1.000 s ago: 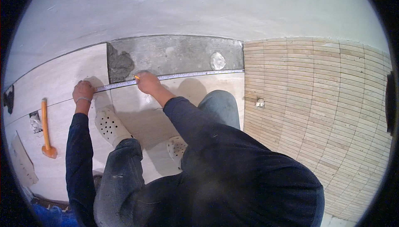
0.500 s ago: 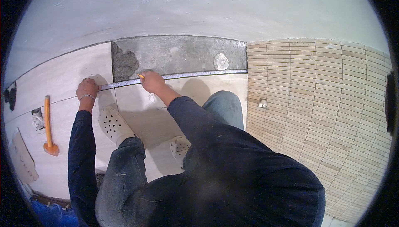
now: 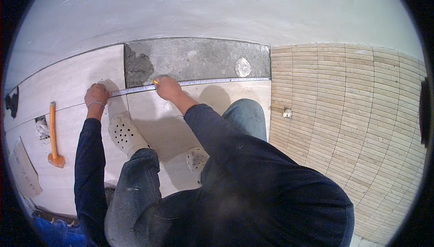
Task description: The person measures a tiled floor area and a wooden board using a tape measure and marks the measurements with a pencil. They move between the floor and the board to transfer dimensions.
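two floors (image 3: 68, 79): pale tile, mosaic.

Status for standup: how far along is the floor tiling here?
Done: large pale tiles laid left and front; mosaic floor covers the right. In hand: the left hand and right hand stretch a tape measure along the bare grey strip by the wall. Left: that strip is untiled. An orange hammer lies aside.

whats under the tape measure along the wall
The tape measure lies along the seam between the bare grey mortar strip and the pale floor tile. The left hand and right hand cover it where they press.
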A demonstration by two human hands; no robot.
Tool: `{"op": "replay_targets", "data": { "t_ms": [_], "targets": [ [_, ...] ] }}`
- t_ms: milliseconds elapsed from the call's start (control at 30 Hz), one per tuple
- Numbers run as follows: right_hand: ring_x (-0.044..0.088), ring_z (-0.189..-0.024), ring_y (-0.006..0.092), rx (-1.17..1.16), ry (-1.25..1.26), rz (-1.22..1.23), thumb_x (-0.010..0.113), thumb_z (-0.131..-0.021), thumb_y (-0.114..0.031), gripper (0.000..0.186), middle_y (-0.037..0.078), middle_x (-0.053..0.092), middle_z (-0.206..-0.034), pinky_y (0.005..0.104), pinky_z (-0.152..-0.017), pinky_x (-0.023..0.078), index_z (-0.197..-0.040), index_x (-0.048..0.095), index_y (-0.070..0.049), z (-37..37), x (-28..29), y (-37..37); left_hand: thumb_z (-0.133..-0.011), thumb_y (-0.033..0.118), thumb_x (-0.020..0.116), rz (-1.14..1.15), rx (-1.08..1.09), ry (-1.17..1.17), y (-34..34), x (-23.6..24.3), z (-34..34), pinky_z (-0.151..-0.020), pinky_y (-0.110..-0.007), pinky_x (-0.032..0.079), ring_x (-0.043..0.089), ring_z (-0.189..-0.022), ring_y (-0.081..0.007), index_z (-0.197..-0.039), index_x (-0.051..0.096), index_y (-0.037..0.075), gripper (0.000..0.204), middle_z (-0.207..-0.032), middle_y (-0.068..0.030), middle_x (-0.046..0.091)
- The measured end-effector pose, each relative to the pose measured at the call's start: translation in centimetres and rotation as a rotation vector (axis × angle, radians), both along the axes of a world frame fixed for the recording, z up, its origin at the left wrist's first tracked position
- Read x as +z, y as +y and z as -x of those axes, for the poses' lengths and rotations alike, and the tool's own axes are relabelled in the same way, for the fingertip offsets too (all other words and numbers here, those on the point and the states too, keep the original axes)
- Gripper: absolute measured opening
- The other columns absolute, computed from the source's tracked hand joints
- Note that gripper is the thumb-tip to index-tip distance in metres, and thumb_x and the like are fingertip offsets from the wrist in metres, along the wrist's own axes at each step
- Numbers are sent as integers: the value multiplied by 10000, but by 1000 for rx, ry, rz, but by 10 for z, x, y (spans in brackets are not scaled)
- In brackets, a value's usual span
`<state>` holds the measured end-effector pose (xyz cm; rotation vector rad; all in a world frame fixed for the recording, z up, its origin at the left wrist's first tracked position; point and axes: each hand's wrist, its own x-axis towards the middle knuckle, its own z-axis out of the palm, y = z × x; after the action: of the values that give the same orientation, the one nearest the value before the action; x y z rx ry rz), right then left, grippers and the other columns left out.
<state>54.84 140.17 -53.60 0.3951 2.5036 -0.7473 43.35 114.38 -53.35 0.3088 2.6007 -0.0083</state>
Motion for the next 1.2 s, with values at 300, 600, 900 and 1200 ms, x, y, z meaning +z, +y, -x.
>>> {"op": "replay_targets", "data": {
  "t_ms": [300,600,900,1200],
  "targets": [
    [614,-933,369,-26,43,4,502,-857,-177,210,199,642,-969,467,-811,493,-937,651,-52,-1,8,-1,-734,348,732,3,9,16,0,-2,-3,-809,-387,520,630,-954,-284,-894,695,102,296,-1019,-113,648],
    [597,-925,374,98,142,-90,474,-894,-230,249,184,640,-965,478,-806,473,-984,617,-47,-7,-37,36,-772,299,615,-22,-12,6,31,1,0,-812,-429,528,639,-971,-302,-958,696,90,291,-1048,-133,655],
    [587,-939,392,46,40,-13,522,-870,-271,267,208,625,-979,477,-815,466,-1004,613,-59,-5,-8,-2,-845,270,549,91,79,-3,2,18,-12,-814,-416,505,598,-1041,-256,-1034,667,144,257,-1095,-67,627],
    [590,-912,414,-32,111,49,515,-882,-299,290,224,628,-962,489,-789,464,-1023,607,-63,-5,-9,-2,-890,227,488,83,122,-48,7,16,-6,-817,-399,494,587,-1061,-243,-1070,654,149,258,-1120,-41,620]
  ]
}}
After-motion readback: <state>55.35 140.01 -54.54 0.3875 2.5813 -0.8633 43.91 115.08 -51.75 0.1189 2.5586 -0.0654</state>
